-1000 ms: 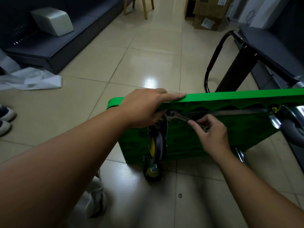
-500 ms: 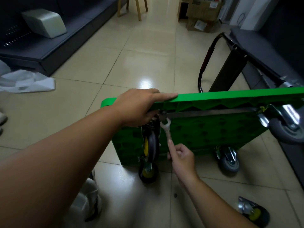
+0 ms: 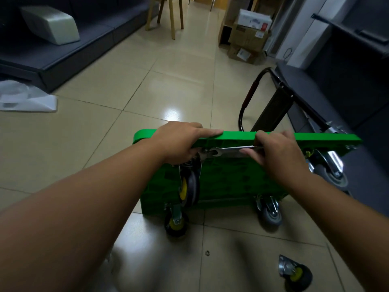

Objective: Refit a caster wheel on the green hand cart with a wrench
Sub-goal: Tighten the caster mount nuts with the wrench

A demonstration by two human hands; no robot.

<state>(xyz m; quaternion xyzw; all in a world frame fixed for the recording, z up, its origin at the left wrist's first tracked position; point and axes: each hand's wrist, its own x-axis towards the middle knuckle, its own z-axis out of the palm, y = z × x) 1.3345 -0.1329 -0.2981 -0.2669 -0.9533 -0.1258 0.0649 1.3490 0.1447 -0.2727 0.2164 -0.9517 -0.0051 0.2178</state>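
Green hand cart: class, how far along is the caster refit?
Done: the cart stands on its edge, and a yellow-hubbed caster sits at its upper corner. In hand: the right hand holds the wrench on that caster's mount while the left hand grips the cart's rim. Left: likely more tightening; a loose caster lies on the floor.

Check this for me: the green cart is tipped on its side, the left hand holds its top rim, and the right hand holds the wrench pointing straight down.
One slip: the head view shows the wrench lying roughly level under the top rim of the green cart, gripped by the right hand. The left hand does hold that rim.
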